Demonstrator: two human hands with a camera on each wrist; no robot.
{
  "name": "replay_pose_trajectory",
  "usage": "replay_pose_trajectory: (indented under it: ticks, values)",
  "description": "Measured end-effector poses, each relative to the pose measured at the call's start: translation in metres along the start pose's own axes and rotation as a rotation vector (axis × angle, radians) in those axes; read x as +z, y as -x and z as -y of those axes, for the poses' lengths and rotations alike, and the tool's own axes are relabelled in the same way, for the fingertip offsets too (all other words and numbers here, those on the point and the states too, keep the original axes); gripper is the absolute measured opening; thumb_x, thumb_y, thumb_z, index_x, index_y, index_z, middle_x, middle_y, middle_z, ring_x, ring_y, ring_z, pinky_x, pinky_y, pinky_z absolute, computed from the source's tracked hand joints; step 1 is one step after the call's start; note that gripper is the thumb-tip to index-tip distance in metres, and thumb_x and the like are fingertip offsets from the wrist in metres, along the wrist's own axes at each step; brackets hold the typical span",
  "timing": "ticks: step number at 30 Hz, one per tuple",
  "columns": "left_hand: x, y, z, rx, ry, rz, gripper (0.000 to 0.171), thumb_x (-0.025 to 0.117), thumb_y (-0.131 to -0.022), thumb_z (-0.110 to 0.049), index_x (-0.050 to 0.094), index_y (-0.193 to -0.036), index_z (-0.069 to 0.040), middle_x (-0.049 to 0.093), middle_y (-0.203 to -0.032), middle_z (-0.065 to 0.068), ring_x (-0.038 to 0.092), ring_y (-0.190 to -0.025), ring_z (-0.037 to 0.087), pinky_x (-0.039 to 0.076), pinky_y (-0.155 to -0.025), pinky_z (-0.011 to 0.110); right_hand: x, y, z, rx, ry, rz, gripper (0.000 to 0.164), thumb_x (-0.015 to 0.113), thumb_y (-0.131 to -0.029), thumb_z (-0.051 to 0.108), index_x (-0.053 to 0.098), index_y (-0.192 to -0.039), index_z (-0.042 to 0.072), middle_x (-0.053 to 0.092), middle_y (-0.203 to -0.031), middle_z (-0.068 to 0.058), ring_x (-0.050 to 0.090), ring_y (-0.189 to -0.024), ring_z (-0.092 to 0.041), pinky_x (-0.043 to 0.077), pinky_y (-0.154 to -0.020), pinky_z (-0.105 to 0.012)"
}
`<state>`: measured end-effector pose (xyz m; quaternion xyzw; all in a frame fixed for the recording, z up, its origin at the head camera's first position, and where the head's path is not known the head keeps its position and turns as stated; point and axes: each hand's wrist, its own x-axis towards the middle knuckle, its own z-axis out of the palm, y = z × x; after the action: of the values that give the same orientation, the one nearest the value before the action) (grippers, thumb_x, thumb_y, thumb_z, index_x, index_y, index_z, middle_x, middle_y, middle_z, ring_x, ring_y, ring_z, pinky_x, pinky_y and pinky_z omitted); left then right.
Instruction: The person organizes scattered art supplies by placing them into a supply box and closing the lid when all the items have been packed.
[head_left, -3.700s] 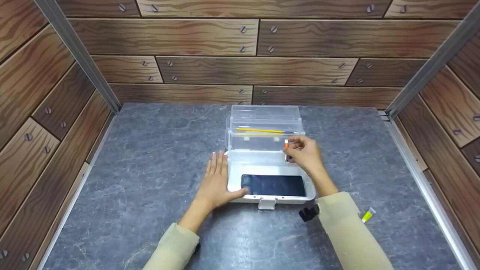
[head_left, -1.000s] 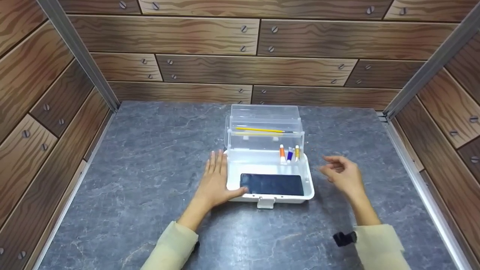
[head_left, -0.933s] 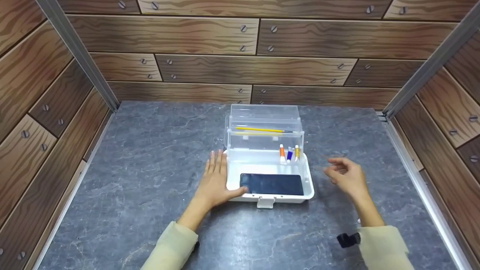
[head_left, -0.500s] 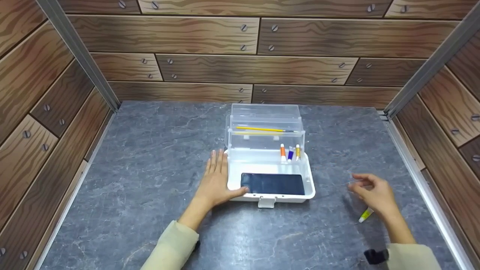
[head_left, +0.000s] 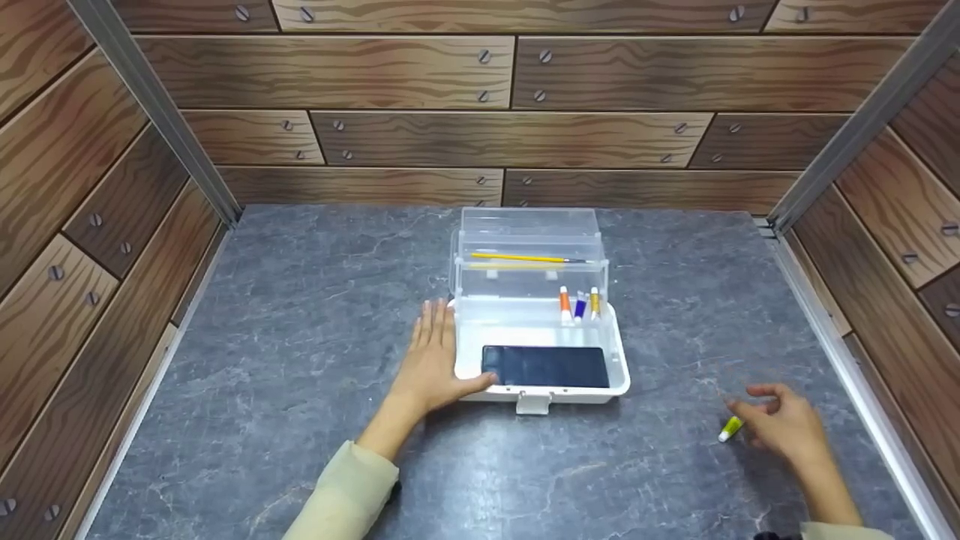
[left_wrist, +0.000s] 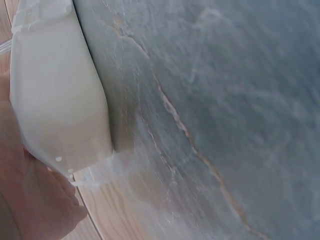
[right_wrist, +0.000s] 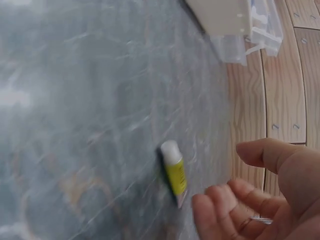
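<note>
My left hand point(head_left: 431, 371) lies with straight fingers along the left side of a white plastic box point(head_left: 469, 339), its thumb over the front rim. Inside the box is a black phone-like slab point(head_left: 545, 366). Three small paint tubes, orange point(head_left: 565, 304), purple point(head_left: 580, 306) and yellow point(head_left: 595, 303), lean at the back right. My right hand point(head_left: 787, 424) hovers by a yellow-green paint tube point(right_wrist: 175, 173) with a white cap, lying on the table. In the right wrist view its fingers are loosely bent, apart from the tube, with nothing between them.
The box's clear lid point(head_left: 529, 221) stands folded open behind it, with a yellow paintbrush point(head_left: 521, 258) across it. A white latch point(head_left: 533, 403) hangs at the box's front. Wood-patterned walls with metal corner posts point(head_left: 161, 112) border the grey marbled table point(head_left: 315, 300).
The orange tube left my right hand and now stands in the box. That hand then moved right and toward me, to the yellow-green tube. My left hand stayed at the box.
</note>
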<state>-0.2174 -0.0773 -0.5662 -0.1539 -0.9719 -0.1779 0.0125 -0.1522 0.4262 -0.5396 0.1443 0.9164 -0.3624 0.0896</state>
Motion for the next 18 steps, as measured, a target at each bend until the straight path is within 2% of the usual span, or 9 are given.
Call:
replay_pose_trajectory:
  ticks: [4,8,13,18]
  values:
    - [0.001,0.0,0.0,-0.004,0.001,-0.005,0.135,0.049,-0.073,-0.091,0.004,-0.157,0.005,0.0,-0.165,0.024,-0.003,-0.153,0.04,0.006,-0.125,0.05,0.001,0.0,-0.008,0.084,-0.019,0.068,0.078,0.071,-0.09,0.042,0.036,-0.138,-0.009,0.064,-0.107,-0.026,0.068,-0.072,-0.017,0.062,-0.06,-0.034]
    - [0.001,0.0,0.0,-0.007,0.01,-0.008,0.133,0.052,-0.074,-0.088,0.006,-0.157,0.005,-0.001,-0.165,0.023,-0.003,-0.153,0.041,0.005,-0.125,0.049,0.007,-0.003,-0.008,0.116,-0.041,0.084,0.079,0.074,-0.087,0.038,0.035,-0.137,-0.008,0.062,-0.103,-0.022,0.065,-0.072,-0.015,0.062,-0.06,-0.035]
    - [0.001,-0.001,-0.002,0.002,0.026,-0.014,0.131,0.056,-0.075,-0.084,0.008,-0.157,0.006,0.002,-0.165,0.025,-0.002,-0.153,0.041,0.005,-0.125,0.049,0.013,-0.01,-0.002,0.116,-0.028,0.072,0.076,0.079,-0.082,0.029,0.039,-0.136,-0.007,0.059,-0.1,-0.018,0.063,-0.068,-0.016,0.061,-0.058,-0.033]
    - [0.001,-0.001,-0.001,0.004,0.015,-0.016,0.132,0.054,-0.075,-0.086,0.009,-0.157,0.007,0.004,-0.165,0.026,-0.002,-0.153,0.041,0.007,-0.125,0.05,0.021,-0.021,0.009,0.067,0.01,0.066,0.07,0.078,-0.081,0.022,0.042,-0.135,-0.006,0.056,-0.096,-0.014,0.062,-0.062,-0.018,0.059,-0.055,-0.033]
